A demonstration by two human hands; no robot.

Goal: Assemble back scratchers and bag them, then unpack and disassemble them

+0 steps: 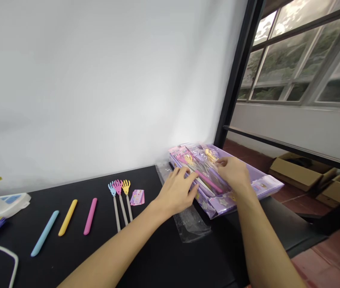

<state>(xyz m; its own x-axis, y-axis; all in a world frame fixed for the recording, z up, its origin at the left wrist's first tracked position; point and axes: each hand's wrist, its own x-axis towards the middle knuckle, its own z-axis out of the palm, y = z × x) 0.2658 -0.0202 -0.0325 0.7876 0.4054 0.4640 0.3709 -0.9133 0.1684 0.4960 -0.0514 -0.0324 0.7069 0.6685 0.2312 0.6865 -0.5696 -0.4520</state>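
Observation:
A purple display box point(257, 170) at the right holds several back scratchers point(209, 182) in clear plastic wrapping. My right hand point(234, 174) reaches into it, thumb and fingers closed on a bagged back scratcher. My left hand point(177, 190) rests over the box's near left side with its fingers apart, and it grips nothing that I can see. Left of it, three loose back scratcher heads with metal rods point(123, 200), in blue, pink and yellow, lie side by side. Small printed cards point(137, 197) lie beside them.
Three separate handles, blue point(45, 233), yellow point(68, 218) and pink point(91, 216), lie on the black table point(77, 264). Clear plastic sleeves point(189, 226) extend from under the box. A white device point(5, 205) and cable point(8, 253) are at far left. Cardboard boxes point(296, 172) stand beyond the table.

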